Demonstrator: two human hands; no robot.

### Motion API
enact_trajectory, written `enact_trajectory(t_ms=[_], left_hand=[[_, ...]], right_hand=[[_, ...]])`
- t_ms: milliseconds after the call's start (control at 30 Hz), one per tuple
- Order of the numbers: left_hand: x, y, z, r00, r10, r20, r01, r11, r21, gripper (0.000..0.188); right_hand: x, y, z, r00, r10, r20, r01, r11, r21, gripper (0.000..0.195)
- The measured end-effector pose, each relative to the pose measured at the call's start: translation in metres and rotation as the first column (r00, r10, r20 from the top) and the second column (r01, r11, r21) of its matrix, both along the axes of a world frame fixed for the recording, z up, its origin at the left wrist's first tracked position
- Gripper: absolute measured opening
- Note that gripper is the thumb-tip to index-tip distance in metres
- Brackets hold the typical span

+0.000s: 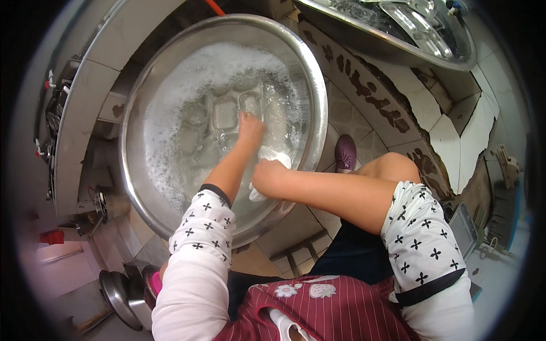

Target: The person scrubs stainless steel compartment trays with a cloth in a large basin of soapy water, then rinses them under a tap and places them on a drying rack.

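A wide metal basin (pixel 313 76) of soapy water stands before me, with white foam (pixel 192 68) along its far and left sides. My left hand (pixel 251 128) reaches into it and grips the near right corner of a metal compartment tray (pixel 224 113). Water covers part of the tray and blurs its outline. Close to the basin's near right rim, my right hand (pixel 271 177) is closed around a bunched white cloth (pixel 277 155). Other submerged dishes (pixel 190 136) lie left of the tray, their shapes unclear through the water.
Another metal basin (pixel 426 57) at the upper right holds several metal trays (pixel 416 30). A tiled ledge (pixel 91 85) curves along the left. Beside my shoe (pixel 345 153) is the tiled floor (pixel 345 106). Metal pans (pixel 117 294) sit at the lower left.
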State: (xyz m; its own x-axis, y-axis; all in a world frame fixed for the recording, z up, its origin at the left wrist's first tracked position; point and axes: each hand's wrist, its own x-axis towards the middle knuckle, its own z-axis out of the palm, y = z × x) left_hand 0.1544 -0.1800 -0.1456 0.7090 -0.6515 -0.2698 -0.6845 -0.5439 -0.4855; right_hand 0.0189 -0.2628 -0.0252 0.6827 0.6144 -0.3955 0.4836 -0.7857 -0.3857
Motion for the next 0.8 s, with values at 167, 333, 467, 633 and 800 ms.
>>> enact_trajectory(t_ms=[167,333,467,633,800], left_hand=[[-0.051,0.026,0.034,0.989,-0.042,-0.143,-0.020,0.915,-0.403,0.011],[-0.097,0.063,0.125,0.982,0.016,-0.188,-0.154,0.641,-0.752,0.011],[-0.087,0.093,0.191,0.961,0.065,-0.269,-0.277,0.178,-0.944,0.015],[-0.108,0.125,0.208,0.736,0.025,-0.677,-0.591,-0.464,-0.660,0.023],[-0.128,0.172,0.146,0.596,0.072,-0.799,-0.573,-0.660,-0.487,0.019]], right_hand=[[0.018,-0.005,-0.015,0.997,-0.005,-0.079,0.003,1.000,-0.026,0.023],[0.038,-0.019,0.007,0.996,-0.053,-0.076,0.050,0.998,-0.031,0.020],[0.060,-0.034,0.018,0.941,-0.339,-0.012,0.335,0.921,0.198,0.024],[0.064,0.000,0.024,0.752,-0.657,-0.040,0.557,0.602,0.572,0.037],[-0.016,0.097,0.020,0.937,-0.217,0.273,-0.011,0.763,0.646,0.045]])
